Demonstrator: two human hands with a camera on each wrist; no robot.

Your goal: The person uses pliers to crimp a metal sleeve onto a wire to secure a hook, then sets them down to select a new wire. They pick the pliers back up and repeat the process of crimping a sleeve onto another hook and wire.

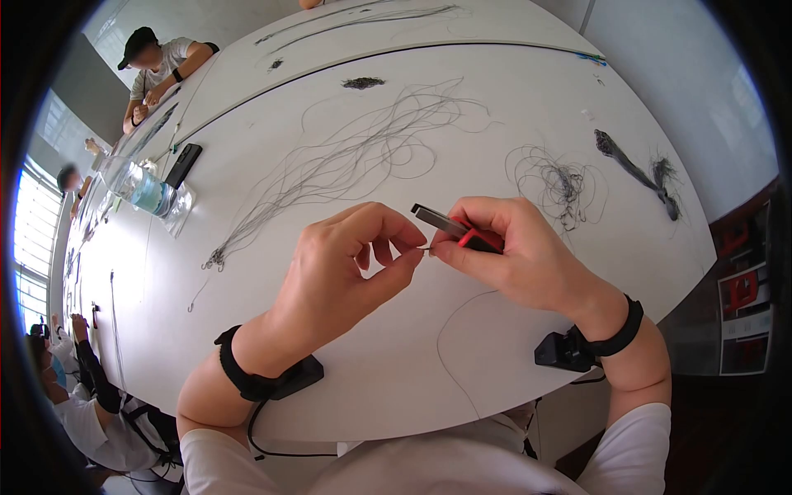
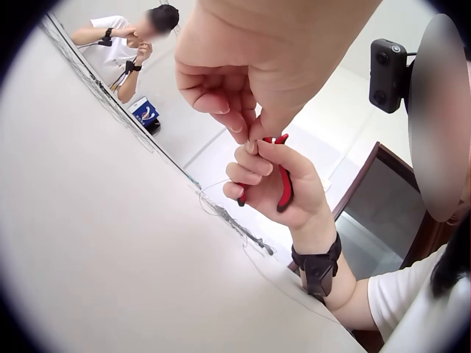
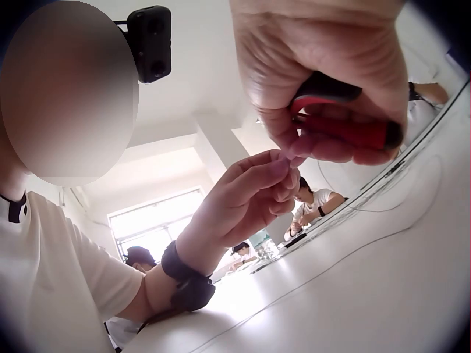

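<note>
Both hands meet above the white table [image 1: 511, 107]. My left hand [image 1: 415, 248] pinches the end of a thin wire [image 1: 448, 330] between thumb and forefinger, and the wire trails down to the table's near edge. Touching it fingertip to fingertip, my right hand [image 1: 440, 248] grips red-handled pliers [image 1: 477, 239] in its curled fingers, the metal nose [image 1: 433, 217] pointing up and left. In the left wrist view the left hand [image 2: 246, 129] sits just above the right hand [image 2: 254, 173] and the pliers [image 2: 284, 193]. The right wrist view shows the red handle [image 3: 346, 131] inside the right hand [image 3: 294, 147], with the left hand [image 3: 276, 176] reaching up to it.
Several loose wires [image 1: 355, 157] spread across the table's middle. A tangled coil [image 1: 561, 186] and a dark bundle [image 1: 635, 169] lie at the right. A water bottle [image 1: 153, 194] and a black device [image 1: 183, 165] lie at the left. Other people sit along the far left edge.
</note>
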